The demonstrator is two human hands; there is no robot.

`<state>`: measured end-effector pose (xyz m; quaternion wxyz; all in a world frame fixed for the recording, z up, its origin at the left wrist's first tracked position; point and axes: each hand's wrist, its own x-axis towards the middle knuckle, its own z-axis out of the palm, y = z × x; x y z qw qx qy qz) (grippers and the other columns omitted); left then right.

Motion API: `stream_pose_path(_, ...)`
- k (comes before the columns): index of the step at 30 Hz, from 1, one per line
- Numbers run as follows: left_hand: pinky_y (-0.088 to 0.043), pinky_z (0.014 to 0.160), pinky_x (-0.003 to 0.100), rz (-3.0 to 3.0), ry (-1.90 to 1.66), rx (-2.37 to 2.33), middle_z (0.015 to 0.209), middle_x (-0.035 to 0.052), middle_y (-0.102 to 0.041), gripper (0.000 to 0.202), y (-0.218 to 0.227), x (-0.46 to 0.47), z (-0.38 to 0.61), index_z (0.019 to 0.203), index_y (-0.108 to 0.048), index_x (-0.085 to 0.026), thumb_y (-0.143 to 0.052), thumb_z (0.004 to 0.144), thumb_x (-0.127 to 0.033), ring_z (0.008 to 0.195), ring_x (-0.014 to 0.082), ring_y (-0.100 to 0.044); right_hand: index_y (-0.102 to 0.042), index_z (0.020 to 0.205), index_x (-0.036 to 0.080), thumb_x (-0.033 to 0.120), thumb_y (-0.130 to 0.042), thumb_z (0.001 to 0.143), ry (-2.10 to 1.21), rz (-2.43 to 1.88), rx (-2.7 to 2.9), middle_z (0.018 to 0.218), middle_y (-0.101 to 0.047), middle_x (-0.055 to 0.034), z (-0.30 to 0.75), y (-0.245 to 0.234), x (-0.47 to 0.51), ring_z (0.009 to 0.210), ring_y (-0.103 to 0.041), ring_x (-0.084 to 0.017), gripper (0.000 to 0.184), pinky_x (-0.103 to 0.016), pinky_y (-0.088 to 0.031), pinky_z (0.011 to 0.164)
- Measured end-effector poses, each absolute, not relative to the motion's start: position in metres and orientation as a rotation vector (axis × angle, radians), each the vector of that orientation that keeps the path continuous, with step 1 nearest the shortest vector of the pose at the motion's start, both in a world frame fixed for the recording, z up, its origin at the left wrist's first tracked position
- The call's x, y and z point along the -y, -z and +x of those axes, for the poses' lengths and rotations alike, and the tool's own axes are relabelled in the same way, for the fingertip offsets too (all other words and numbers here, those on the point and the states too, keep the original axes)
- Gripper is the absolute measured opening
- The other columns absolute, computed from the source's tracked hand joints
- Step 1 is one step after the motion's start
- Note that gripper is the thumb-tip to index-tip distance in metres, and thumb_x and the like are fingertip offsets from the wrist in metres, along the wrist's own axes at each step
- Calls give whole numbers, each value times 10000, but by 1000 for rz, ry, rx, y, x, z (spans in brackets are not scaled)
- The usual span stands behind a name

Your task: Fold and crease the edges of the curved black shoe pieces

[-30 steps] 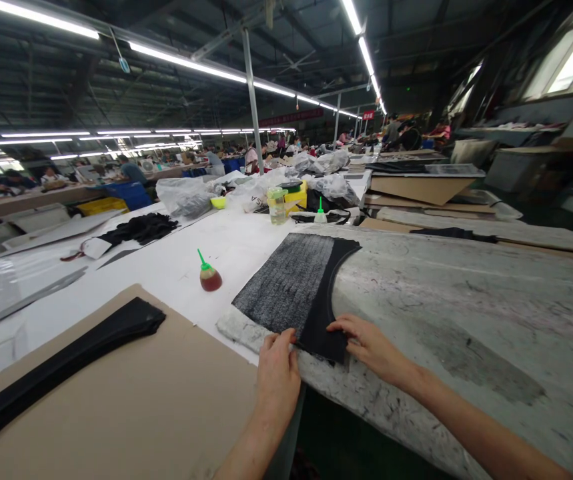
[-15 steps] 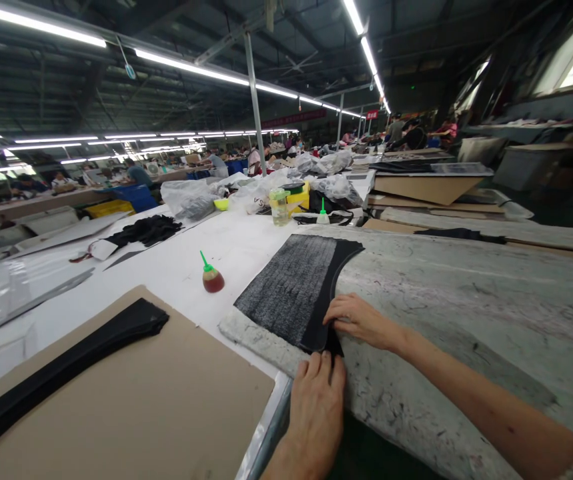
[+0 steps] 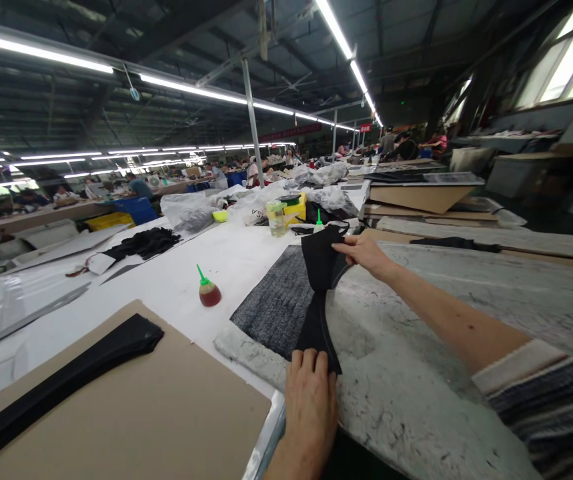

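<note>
A curved black fabric strip (image 3: pixel 322 257) runs along the right side of a stack of grey-black fabric panels (image 3: pixel 269 303), which lies on the padded grey board. My right hand (image 3: pixel 366 255) pinches the strip's far end between thumb and fingers and holds it up, so the strip folds over above the panels. At the near corner, my left hand (image 3: pixel 311 390) has its bent fingers close together, holding the strip's near end down against the board. The tip of the left thumb is partly hidden.
A bottle with a green nozzle (image 3: pixel 209 288) and reddish liquid stands on the white table (image 3: pixel 176 320). Brown cardboard (image 3: pixel 166 407) at left carries a long black strip (image 3: pixel 66 373). Behind are a clear jar (image 3: pixel 277 219), plastic bags (image 3: pixel 191 208) and a black fabric heap (image 3: pixel 145 243).
My right hand has moved away from me, lifting the strip's far end off the panels' edge. My left hand stays at the near corner. The view has shifted slightly.
</note>
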<state>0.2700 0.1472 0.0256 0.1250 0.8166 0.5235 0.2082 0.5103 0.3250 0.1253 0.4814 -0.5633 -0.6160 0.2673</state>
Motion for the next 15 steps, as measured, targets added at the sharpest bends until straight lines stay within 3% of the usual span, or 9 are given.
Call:
stream_pose_path(4, -365, 881, 423, 2440, -513, -1593, 1156, 62, -601, 323, -32, -176, 267, 1208, -578, -234, -483, 900, -209, 1058, 282, -470, -606, 790, 109, 409, -713, 802, -668, -1437, 1218, 580, -580, -9, 542, -147, -330, 463, -548, -101, 318, -195, -410, 435)
stream_pose_path(9, -361, 887, 415, 2521, -505, -1507, 1181, 49, -595, 336, -32, -205, 282, 1200, -576, -255, -508, 872, -218, 1086, 281, -463, -594, 1045, 108, 339, -557, 955, -579, -1464, 935, 890, -622, -36, 596, -193, -326, 709, -609, -112, 251, -250, -533, 619)
stream_pose_path(15, -355, 907, 420, 2574, -482, -1449, 1156, 66, -605, 235, -29, -242, 307, 1071, -609, -214, -498, 864, -223, 1105, 281, -454, -554, 1185, 83, 342, -539, 966, -360, -1452, 778, 1105, -585, -118, 651, -231, -316, 915, -613, -166, 339, -341, -534, 786)
